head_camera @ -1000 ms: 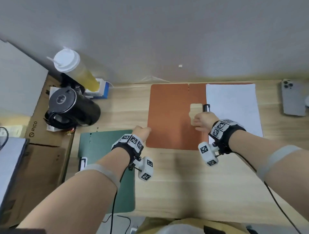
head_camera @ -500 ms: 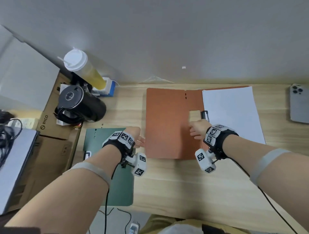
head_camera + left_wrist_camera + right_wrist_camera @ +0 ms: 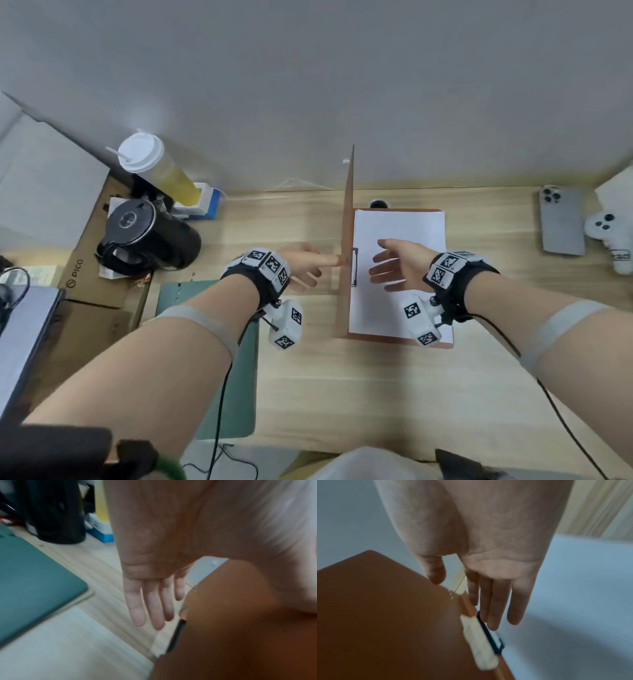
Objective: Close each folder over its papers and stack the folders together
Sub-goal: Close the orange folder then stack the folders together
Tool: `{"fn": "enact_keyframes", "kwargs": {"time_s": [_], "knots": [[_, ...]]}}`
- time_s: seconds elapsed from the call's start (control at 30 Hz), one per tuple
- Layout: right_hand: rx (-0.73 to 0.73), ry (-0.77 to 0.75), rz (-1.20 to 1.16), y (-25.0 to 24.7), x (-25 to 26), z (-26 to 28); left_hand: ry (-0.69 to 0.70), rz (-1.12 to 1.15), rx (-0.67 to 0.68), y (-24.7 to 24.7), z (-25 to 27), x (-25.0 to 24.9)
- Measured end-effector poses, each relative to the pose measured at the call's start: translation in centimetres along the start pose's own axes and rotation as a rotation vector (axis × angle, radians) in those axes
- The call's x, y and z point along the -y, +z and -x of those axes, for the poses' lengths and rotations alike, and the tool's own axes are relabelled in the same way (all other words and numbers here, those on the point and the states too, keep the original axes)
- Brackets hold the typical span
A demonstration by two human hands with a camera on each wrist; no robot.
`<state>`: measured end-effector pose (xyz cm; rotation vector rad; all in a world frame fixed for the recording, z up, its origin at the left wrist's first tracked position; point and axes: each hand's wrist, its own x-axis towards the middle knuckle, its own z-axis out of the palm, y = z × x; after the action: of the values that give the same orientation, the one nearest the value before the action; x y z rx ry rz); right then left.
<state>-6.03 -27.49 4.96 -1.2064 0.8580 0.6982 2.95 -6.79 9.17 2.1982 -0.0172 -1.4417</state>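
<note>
The head camera is looking steeply down at the wooden desk (image 3: 342,383). Both wrist cameras are peering close along open palms. All three are sharing the brown folder's raised cover (image 3: 346,240) (image 3: 240,622) (image 3: 385,615) at frame centre.

Soft, even light, rather dim, with faint shadows on the tabletop (image 3: 342,377). The head view bows strongly at its edges. Both wrist views are smeared by blur; the palms near the lens are out of focus. No glare shows.
</note>
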Motion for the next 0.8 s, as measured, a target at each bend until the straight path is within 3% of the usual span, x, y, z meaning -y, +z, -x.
{"fn": "enact_keyframes", "kwargs": {"time_s": [0.13, 0.27, 0.43, 0.67, 0.8], "knots": [[-0.203, -0.008, -0.102, -8.0, -1.3, 1.4, -0.106, -0.083, -0.150, 4.5, -3.1, -2.2], [-0.369, -0.026, -0.165, -12.1, -3.0, 1.3, -0.150, -0.154, -0.250, 7.8, -5.7, -3.4], [-0.419, 0.014, -0.142, -12.5, -5.2, -1.0, -0.196, -0.240, -0.267, 9.4, -7.0, -3.7], [-0.531, -0.010, -0.033, -10.8, -6.4, -3.5, -0.254, 0.006, -0.223, 9.3, -8.4, -1.8], [-0.507, 0.021, 0.021, -10.0, -6.1, -3.7, -0.235, -0.042, -0.171, 8.8, -8.2, 0.5]]}}
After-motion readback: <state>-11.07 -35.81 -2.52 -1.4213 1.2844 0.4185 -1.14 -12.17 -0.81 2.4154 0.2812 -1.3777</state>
